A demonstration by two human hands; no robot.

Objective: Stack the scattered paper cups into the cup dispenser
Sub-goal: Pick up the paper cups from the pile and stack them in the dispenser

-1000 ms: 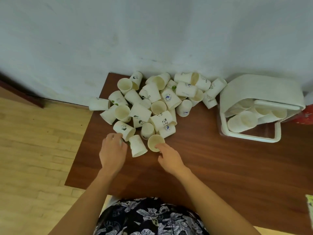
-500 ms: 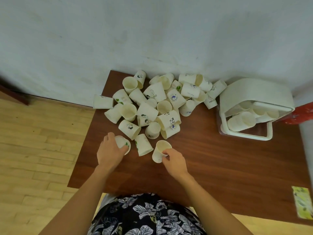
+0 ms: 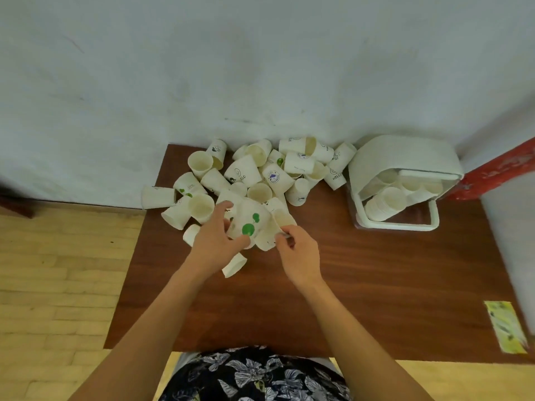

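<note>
Desk (image 3: 362,285): brown wood against a pale wall, carrying everything below.
Cup dispenser (image 3: 402,180): white, at the far right of the desk, well apart from the hands, with several nested stacks lying inside.
Scattered cups (image 3: 272,178): a heap lying along the wall, most on their sides.
Left hand (image 3: 214,244): grips a green-dotted cup (image 3: 250,222), now raised over the heap; half a second ago it was low on the desk, just closing round it.
Right hand (image 3: 298,253): pinches the rim of a plain cup (image 3: 272,231), brought in against the dotted one.
Meaning: the two cups look about to be nested; no new cup has reached the dispenser yet.
</note>
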